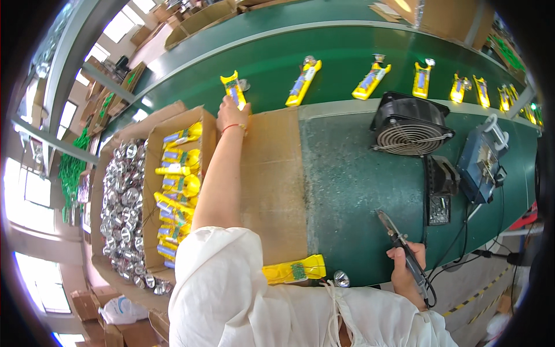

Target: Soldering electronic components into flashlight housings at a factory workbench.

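Observation:
My left hand (233, 114) reaches far forward to the green belt, its fingers closed round the near end of a yellow flashlight housing (233, 87). A blue part and a green board show inside that housing, and a silver reflector (244, 85) lies beside it. Low on the right, my right hand (408, 267) grips a soldering iron (400, 240) by its dark handle, the tip pointing up and left over the bench. Close to my body lie another yellow housing (295, 270) with a green board and a loose silver reflector (341, 279).
Left of my arm, one carton (98, 231) holds many silver reflectors, and another (151, 199) holds yellow housings. More yellow housings (303, 82) stand spaced along the belt (266, 58). A black fan (410, 124), a solder stand (444, 176) and a blue soldering station (478, 162) with cables occupy the right.

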{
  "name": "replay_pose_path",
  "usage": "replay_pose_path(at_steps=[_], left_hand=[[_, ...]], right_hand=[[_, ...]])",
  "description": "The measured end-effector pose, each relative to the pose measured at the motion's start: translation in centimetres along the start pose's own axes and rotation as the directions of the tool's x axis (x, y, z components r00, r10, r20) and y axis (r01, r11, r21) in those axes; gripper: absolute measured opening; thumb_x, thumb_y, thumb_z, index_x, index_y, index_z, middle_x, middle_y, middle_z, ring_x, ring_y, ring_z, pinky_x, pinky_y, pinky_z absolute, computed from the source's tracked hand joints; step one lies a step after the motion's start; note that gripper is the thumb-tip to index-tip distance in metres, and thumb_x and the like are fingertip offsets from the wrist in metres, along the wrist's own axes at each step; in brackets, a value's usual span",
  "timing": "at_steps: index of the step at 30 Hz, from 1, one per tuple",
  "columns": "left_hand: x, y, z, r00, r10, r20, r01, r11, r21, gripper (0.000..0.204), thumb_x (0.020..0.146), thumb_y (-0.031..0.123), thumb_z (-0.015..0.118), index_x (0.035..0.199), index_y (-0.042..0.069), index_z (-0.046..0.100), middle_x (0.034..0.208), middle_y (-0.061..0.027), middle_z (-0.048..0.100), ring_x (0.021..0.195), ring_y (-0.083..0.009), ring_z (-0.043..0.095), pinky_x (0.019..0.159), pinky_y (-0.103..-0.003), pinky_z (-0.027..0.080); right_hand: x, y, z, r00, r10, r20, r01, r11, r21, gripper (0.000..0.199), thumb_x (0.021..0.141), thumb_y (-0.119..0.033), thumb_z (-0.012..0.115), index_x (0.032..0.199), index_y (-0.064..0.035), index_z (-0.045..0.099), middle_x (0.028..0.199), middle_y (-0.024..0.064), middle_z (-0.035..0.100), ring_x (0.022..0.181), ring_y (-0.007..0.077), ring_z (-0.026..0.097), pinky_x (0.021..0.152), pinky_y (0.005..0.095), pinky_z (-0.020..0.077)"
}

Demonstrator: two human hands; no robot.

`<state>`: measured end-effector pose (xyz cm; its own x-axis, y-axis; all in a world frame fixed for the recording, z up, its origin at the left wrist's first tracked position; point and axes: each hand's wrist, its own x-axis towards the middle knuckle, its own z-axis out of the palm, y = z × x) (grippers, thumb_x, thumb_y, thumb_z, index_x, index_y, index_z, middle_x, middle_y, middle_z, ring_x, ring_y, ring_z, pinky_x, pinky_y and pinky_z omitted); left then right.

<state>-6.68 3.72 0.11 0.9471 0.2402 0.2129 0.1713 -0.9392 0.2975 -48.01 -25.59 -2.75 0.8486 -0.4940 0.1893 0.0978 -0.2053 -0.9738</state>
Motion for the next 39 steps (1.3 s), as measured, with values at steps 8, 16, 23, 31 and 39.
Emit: replay_pose_path(at_steps=[8,16,23,31,39], left_hand=[[-3.0,-3.6,-17.6,0.746,0.598,-0.293,-0.554,0.802,0.225,0.044,0.073,0.033,0.062,0.111,0.012,0.052,0.102,-0.0151,0.058,0.091,-0.0315,0.057,0.079,-0.04,0.046],[-17.5,-19.6,-29.2,0.934,0.288,0.212,-0.332,0.919,0.215,0.018,0.072,0.027,0.063,0.079,0.01,0.066,0.078,-0.0088,0.064,0.071,-0.0256,0.062,0.065,-0.036,0.049],[-23.2,-25.8,-27.6,0.832,0.057,0.552,-0.18,0.969,0.171,0.016,0.065,0.02,0.068,0.078,0.01,0.068,0.074,-0.0079,0.065,0.072,-0.0235,0.063,0.067,-0.033,0.05],[-22.4,-24.9,-25.6,0.831,0.161,0.533,-0.318,0.923,0.217,0.015,0.066,0.015,0.065,0.081,0.011,0.067,0.077,-0.0067,0.065,0.075,-0.0232,0.062,0.068,-0.035,0.05],[-22.1,-24.8,-25.4,0.874,0.18,0.451,-0.287,0.941,0.18,0.012,0.067,0.014,0.064,0.078,0.011,0.066,0.076,-0.0066,0.065,0.074,-0.0238,0.062,0.066,-0.035,0.049]], right_hand=[[0.7,0.3,0.8,0.995,0.025,-0.095,-0.026,1.0,-0.005,0.015,0.087,-0.013,0.05,0.092,0.0007,0.045,0.067,0.0088,0.057,0.059,0.0131,0.053,0.057,0.0236,0.0422],[1.2,0.4,0.5,0.991,-0.131,-0.037,0.126,0.985,-0.114,0.02,0.087,-0.016,0.051,0.089,0.0034,0.047,0.066,0.0096,0.056,0.059,0.0142,0.053,0.054,0.0225,0.0411],[0.7,-0.4,0.7,0.985,-0.173,0.008,0.172,0.974,-0.145,0.019,0.088,-0.017,0.05,0.09,0.0022,0.048,0.068,0.0096,0.057,0.061,0.0125,0.053,0.055,0.0218,0.0411],[-0.8,-1.1,0.7,0.988,-0.154,0.006,0.153,0.976,-0.158,0.02,0.088,-0.018,0.05,0.09,0.0013,0.048,0.068,0.0093,0.057,0.06,0.0122,0.053,0.055,0.0218,0.0411],[-0.3,-1.2,0.8,0.994,-0.098,-0.042,0.093,0.988,-0.123,0.018,0.089,-0.019,0.048,0.089,-0.0011,0.05,0.067,0.005,0.056,0.061,0.0112,0.053,0.055,0.0217,0.0395]])
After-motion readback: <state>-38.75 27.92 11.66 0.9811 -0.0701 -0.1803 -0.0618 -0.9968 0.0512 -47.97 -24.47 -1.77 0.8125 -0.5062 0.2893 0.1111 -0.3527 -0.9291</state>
